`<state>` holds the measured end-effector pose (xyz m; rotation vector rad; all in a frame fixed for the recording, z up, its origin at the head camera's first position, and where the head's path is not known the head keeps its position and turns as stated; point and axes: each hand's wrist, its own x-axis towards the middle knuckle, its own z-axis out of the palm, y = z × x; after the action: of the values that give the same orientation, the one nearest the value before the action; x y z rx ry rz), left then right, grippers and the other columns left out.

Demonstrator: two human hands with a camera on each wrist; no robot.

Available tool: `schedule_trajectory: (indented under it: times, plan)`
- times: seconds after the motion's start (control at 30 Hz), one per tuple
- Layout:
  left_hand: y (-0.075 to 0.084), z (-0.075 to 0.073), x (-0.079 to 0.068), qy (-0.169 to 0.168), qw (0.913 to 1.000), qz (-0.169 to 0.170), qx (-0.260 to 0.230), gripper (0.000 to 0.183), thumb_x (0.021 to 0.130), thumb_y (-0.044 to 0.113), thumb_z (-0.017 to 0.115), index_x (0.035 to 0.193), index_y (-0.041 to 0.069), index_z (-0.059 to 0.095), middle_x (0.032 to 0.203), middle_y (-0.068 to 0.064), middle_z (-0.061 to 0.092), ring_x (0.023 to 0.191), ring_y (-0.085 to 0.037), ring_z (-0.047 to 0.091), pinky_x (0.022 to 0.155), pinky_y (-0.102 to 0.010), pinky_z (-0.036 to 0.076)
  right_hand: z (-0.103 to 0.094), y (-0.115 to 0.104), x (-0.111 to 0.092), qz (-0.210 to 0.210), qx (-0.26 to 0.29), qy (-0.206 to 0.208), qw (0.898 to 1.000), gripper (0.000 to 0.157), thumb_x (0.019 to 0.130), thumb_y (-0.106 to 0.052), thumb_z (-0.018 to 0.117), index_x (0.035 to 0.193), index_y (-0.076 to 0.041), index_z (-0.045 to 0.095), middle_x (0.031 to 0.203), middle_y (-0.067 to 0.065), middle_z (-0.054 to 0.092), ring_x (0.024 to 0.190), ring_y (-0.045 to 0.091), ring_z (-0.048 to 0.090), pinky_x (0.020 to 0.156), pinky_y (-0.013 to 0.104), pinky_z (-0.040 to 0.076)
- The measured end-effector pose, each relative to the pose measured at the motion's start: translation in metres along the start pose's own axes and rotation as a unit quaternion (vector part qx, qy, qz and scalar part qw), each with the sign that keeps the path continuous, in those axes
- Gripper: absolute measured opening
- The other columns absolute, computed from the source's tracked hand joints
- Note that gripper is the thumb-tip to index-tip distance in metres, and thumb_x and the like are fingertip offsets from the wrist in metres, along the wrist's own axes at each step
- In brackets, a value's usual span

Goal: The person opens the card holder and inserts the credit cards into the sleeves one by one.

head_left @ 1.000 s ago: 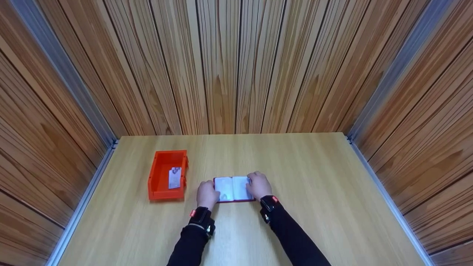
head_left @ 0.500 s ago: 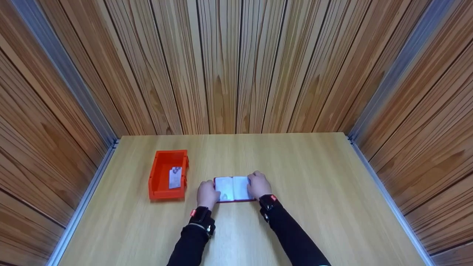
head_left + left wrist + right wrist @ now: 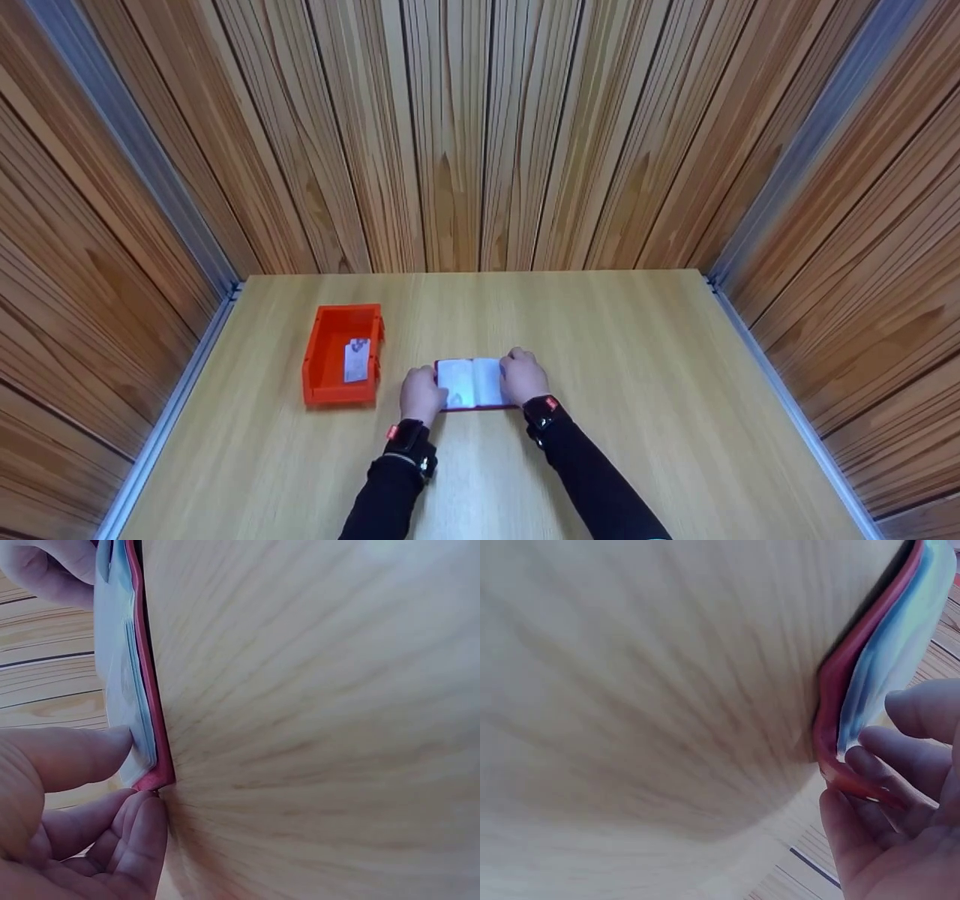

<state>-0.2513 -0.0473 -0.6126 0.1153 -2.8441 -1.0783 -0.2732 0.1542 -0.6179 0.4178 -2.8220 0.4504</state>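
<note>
A small red-covered booklet (image 3: pixel 466 384) lies open on the table with its pale, shiny pages up. My left hand (image 3: pixel 421 394) holds its left end. In the left wrist view the thumb (image 3: pixel 90 754) presses on the pages while curled fingers (image 3: pixel 142 832) meet the cover's corner. At the right end is my right hand (image 3: pixel 524 376). The right wrist view shows its fingers around the bent-up red cover edge (image 3: pixel 851 781), some inside by the page edges and one outside. The right thumb (image 3: pixel 922 706) stands above the pages, seemingly apart from them.
An orange-red open bin (image 3: pixel 325 367) stands on the table (image 3: pixel 637 390) to the left of the hands. A pale printed card (image 3: pixel 356 361) lies in it. Wood-plank walls (image 3: pixel 480 135) with metal corner rails enclose the back and sides.
My right hand has shifted slightly left, covering a little more of the right page. The left hand and the booklet stay practically where they were.
</note>
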Motion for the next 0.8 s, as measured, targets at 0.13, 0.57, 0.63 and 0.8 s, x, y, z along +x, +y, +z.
schedule_trajectory:
  times: [0.13,0.57,0.63,0.8]
  plan:
    - [0.0012,-0.0006,-0.0003,-0.006,0.9999,-0.010,-0.002,0.020,0.074,0.002,0.077,0.091,-0.005,0.068,0.083,-0.014,0.061,0.082,-0.032,0.059,0.077,-0.046,0.048,-0.0002,-0.0004,-0.0008,-0.007,-0.001,0.005,1.000,0.009,0.081,-0.008,0.072,0.087,0.000,0.071,0.093,0.012,0.059,0.086,0.032,0.058,0.068,0.044,0.053]
    - [-0.0046,0.0008,-0.0021,0.024,0.9994,0.022,-0.007,0.018,0.068,0.002,0.076,0.080,-0.003,0.065,0.075,-0.012,0.057,0.075,-0.034,0.058,0.069,-0.046,0.047,-0.0028,-0.0063,-0.0026,-0.056,-0.021,0.009,0.998,0.007,0.078,-0.007,0.077,0.083,-0.004,0.074,0.089,0.010,0.062,0.079,0.028,0.057,0.068,0.038,0.052]
    - [-0.0047,0.0008,-0.0024,0.024,0.9994,0.022,-0.011,0.018,0.068,0.002,0.076,0.081,-0.003,0.065,0.076,-0.013,0.057,0.075,-0.034,0.058,0.070,-0.046,0.047,-0.0027,-0.0074,-0.0029,-0.062,-0.024,0.007,0.998,0.007,0.078,-0.007,0.076,0.084,-0.004,0.075,0.088,0.010,0.062,0.079,0.027,0.058,0.068,0.038,0.051]
    - [-0.0049,0.0007,-0.0028,0.029,0.9990,0.031,-0.014,0.018,0.067,0.002,0.077,0.080,-0.003,0.065,0.075,-0.012,0.057,0.074,-0.034,0.058,0.070,-0.047,0.047,-0.0020,-0.0100,-0.0036,-0.078,-0.029,0.012,0.996,0.006,0.079,-0.007,0.074,0.085,-0.005,0.076,0.087,0.009,0.062,0.079,0.027,0.059,0.069,0.039,0.051]
